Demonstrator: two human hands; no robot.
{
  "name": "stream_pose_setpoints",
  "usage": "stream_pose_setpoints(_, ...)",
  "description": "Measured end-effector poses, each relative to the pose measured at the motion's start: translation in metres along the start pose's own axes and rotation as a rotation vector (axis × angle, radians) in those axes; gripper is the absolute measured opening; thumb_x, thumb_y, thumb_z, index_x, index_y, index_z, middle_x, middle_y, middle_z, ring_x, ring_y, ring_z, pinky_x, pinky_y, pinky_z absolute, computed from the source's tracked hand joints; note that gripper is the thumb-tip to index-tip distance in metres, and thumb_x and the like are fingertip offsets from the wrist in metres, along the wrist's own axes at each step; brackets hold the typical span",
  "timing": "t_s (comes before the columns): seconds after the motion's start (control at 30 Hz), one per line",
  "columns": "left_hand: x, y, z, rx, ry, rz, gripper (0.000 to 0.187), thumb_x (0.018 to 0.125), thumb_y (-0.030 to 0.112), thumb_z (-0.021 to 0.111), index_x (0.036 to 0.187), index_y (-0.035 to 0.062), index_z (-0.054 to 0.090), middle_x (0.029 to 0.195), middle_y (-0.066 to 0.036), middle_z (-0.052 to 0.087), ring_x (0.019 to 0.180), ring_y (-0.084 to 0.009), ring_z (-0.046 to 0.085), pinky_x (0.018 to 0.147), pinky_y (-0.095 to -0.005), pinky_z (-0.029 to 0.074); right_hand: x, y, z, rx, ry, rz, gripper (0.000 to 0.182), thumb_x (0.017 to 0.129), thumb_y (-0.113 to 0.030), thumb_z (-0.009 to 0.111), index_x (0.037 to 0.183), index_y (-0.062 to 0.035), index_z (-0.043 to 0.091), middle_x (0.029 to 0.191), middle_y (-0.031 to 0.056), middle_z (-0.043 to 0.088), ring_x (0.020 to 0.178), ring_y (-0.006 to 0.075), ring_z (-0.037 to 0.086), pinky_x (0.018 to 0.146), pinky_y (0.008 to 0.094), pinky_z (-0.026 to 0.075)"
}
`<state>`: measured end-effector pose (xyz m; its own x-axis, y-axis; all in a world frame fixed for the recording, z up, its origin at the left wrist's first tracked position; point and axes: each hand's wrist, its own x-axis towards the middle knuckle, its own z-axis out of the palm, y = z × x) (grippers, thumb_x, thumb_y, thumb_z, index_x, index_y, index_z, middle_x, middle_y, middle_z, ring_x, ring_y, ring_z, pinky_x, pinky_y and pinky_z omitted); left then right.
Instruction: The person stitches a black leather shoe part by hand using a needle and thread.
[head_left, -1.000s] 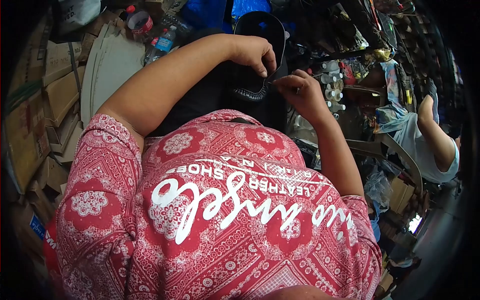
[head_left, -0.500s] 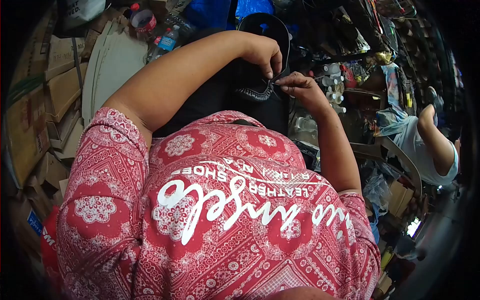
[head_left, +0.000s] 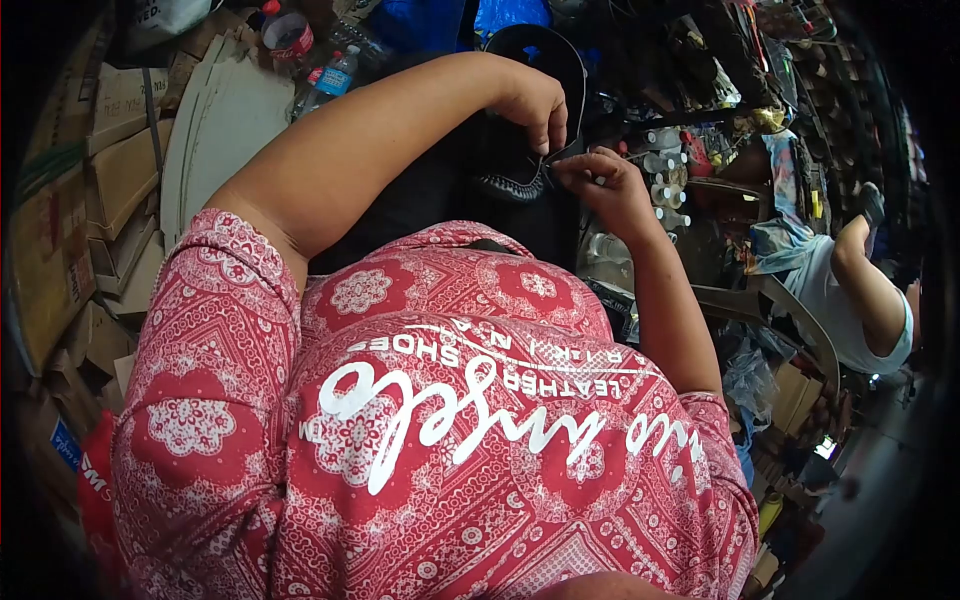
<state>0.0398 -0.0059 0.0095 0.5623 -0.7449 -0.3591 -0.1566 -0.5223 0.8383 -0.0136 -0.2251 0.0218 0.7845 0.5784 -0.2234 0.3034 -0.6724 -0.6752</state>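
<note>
A black shoe [head_left: 515, 188] with pale stitching along its curved end rests over my dark-clothed lap at the upper middle. My left hand [head_left: 538, 108] reaches down into it from above, thumb and fingers pinched together at the end of the stitching. Just right of the shoe's edge, my right hand [head_left: 605, 182] has thumb and forefinger pinched close to the left fingertips. A thin thread-like strand shows faintly between the two hands; what each pinch holds is too small to make out.
Cardboard [head_left: 125, 190] and a pale stacked sheet [head_left: 215, 130] are at the left. Plastic bottles [head_left: 335, 78] lie behind my left arm. Small bottles [head_left: 668, 165] and clutter fill the right, where another person's bent limb and pale clothing [head_left: 835, 300] show.
My right hand has shifted slightly, its other fingers lifting a little. My left hand stays nearly in place. The other person's limb at the right has moved slightly.
</note>
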Motion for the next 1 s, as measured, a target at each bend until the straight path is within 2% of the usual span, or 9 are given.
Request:
stream_pose_setpoints(0.07,-0.003,0.003,-0.001,0.036,0.002,0.020,0.034,0.075,0.013,0.074,0.108,0.0050,0.068,0.099,-0.008,0.071,0.095,-0.0197,0.065,0.089,-0.0318,0.046,0.004,0.014,0.003,0.309,-0.054,0.054,0.018,0.081,-0.004,0.068,0.098,-0.0077,0.072,0.087,-0.0001,0.061,0.087,0.0102,0.056,0.079,0.0245,0.044)
stream_pose_setpoints(0.27,-0.001,-0.002,-0.003,0.018,-0.035,0.042,0.035,0.075,0.014,0.074,0.109,0.0057,0.068,0.101,-0.007,0.070,0.097,-0.0195,0.064,0.089,-0.0320,0.046,0.010,0.016,-0.003,0.422,-0.160,0.120,0.016,0.084,-0.004,0.066,0.099,-0.0071,0.072,0.096,0.0019,0.060,0.095,0.0120,0.056,0.086,0.0257,0.043)
stream_pose_setpoints(0.6,0.002,-0.010,0.002,0.054,0.010,0.054,0.043,0.069,0.010,0.078,0.110,0.0058,0.068,0.107,-0.009,0.067,0.103,-0.0239,0.061,0.091,-0.0339,0.046,0.016,0.017,-0.003,0.379,-0.183,0.082,0.016,0.084,-0.003,0.065,0.098,-0.0071,0.072,0.094,0.0012,0.060,0.094,0.0122,0.057,0.086,0.0263,0.043)
stream_pose_setpoints(0.7,0.002,-0.010,0.003,0.042,0.023,0.078,0.041,0.067,0.009,0.079,0.107,0.0055,0.069,0.103,-0.010,0.067,0.099,-0.0240,0.063,0.090,-0.0337,0.046,0.015,0.016,0.007,0.361,-0.127,0.031,0.014,0.082,-0.004,0.067,0.095,-0.0070,0.072,0.090,0.0001,0.060,0.089,0.0107,0.057,0.081,0.0256,0.045)
stream_pose_setpoints(0.8,-0.005,-0.010,0.007,0.032,0.003,0.069,0.037,0.068,0.009,0.076,0.104,0.0044,0.068,0.104,-0.010,0.064,0.102,-0.0245,0.059,0.090,-0.0338,0.046,0.007,0.003,0.016,0.234,0.048,-0.049,0.013,0.080,-0.005,0.070,0.092,-0.0084,0.072,0.084,0.0009,0.058,0.080,0.0110,0.055,0.073,0.0260,0.045)
stream_pose_setpoints(0.87,-0.022,-0.017,0.019,0.253,0.444,0.327,0.030,0.072,0.007,0.066,0.102,0.0041,0.066,0.107,-0.010,0.057,0.105,-0.0249,0.055,0.089,-0.0332,0.045,0.001,-0.007,0.014,0.048,0.139,-0.086,0.014,0.077,-0.006,0.071,0.091,-0.0099,0.072,0.078,0.0025,0.054,0.073,0.0127,0.053,0.066,0.0275,0.044)
stream_pose_setpoints(0.9,-0.024,-0.027,0.019,0.235,0.588,0.361,0.029,0.076,0.006,0.057,0.103,0.0055,0.063,0.110,-0.010,0.051,0.107,-0.0256,0.050,0.088,-0.0339,0.045,-0.001,-0.003,0.016,0.061,0.162,-0.106,0.016,0.077,-0.006,0.072,0.092,-0.0115,0.072,0.074,0.0044,0.050,0.071,0.0161,0.053,0.065,0.0289,0.044)
stream_pose_setpoints(0.93,-0.031,-0.033,0.017,0.255,0.730,0.399,0.029,0.077,0.000,0.051,0.102,0.0060,0.063,0.108,-0.010,0.052,0.099,-0.0243,0.053,0.085,-0.0330,0.046,-0.004,-0.004,0.017,0.075,0.177,-0.095,0.016,0.077,-0.006,0.072,0.092,-0.0115,0.072,0.074,0.0044,0.050,0.071,0.0161,0.053,0.065,0.0289,0.044)
stream_pose_setpoints(1.0,-0.055,-0.035,0.017,0.152,0.715,0.223,0.035,0.079,-0.007,0.048,0.107,0.0075,0.063,0.109,-0.011,0.051,0.089,-0.0219,0.057,0.080,-0.0307,0.047,-0.012,-0.011,0.019,-0.019,0.210,-0.083,0.016,0.077,-0.005,0.071,0.091,-0.0118,0.073,0.075,0.0066,0.050,0.071,0.0205,0.055,0.063,0.0300,0.045)
